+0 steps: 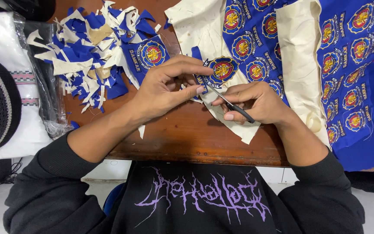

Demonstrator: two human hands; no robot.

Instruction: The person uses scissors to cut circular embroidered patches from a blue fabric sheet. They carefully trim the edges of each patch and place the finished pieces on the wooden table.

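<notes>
Scraps (89, 52) of blue and cream cloth lie heaped at the left of the wooden table (182, 134). Left hand (163, 89) pinches a round embroidered patch (223, 69) at table centre; right hand (256, 103), closed around small scissors (234, 106), snips its edge. Blue patch sheets (351, 65) spread rightward.

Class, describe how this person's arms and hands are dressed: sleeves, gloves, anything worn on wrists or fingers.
Both hands, left hand and right hand, are bare: no gloves, and no rings or watch show. Each arm wears a black long sleeve pushed up the forearm, part of a black sweatshirt with spiky purple lettering on the chest.
</notes>
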